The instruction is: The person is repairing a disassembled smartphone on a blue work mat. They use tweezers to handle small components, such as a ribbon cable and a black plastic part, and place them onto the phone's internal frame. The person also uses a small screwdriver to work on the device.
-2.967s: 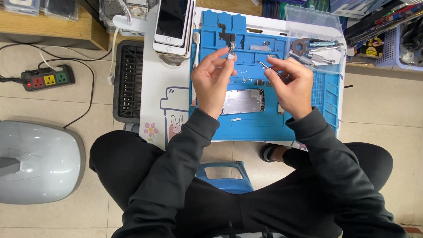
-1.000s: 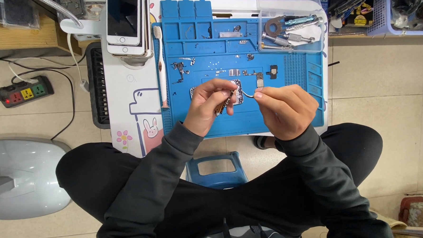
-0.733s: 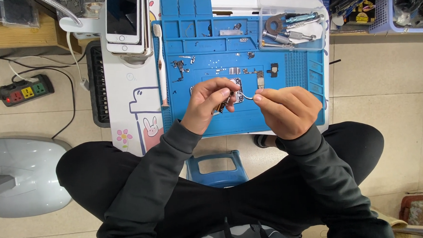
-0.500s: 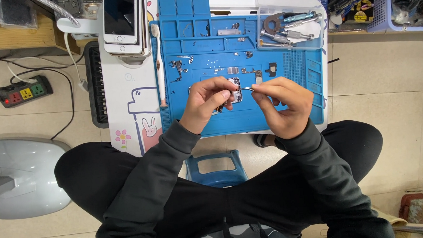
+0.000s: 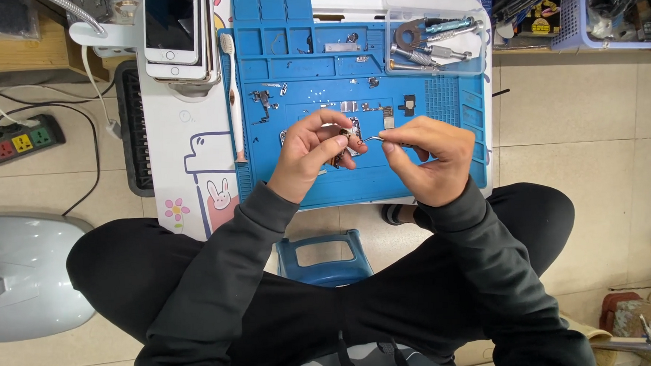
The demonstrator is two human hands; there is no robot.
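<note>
Over a blue repair mat (image 5: 440,119) my two hands meet. My left hand (image 5: 311,153) pinches a small metal phone part (image 5: 345,134) between thumb and fingers. My right hand (image 5: 427,156) grips thin curved tweezers (image 5: 373,138) whose tip reaches the part. An opened phone body lies under the hands, mostly hidden. Small screws and metal bits (image 5: 366,106) are spread on the mat just beyond my fingers.
A clear tray (image 5: 436,43) with screwdrivers sits at the mat's far right. White phones (image 5: 174,28) are stacked at the far left beside a toothbrush (image 5: 231,99). A power strip (image 5: 18,139) lies on the floor, and a blue stool (image 5: 323,258) stands between my knees.
Both hands dropped from the mat's upper area to its middle and came together. In the last half second the tweezers' tip closed in on the part in my left hand.
</note>
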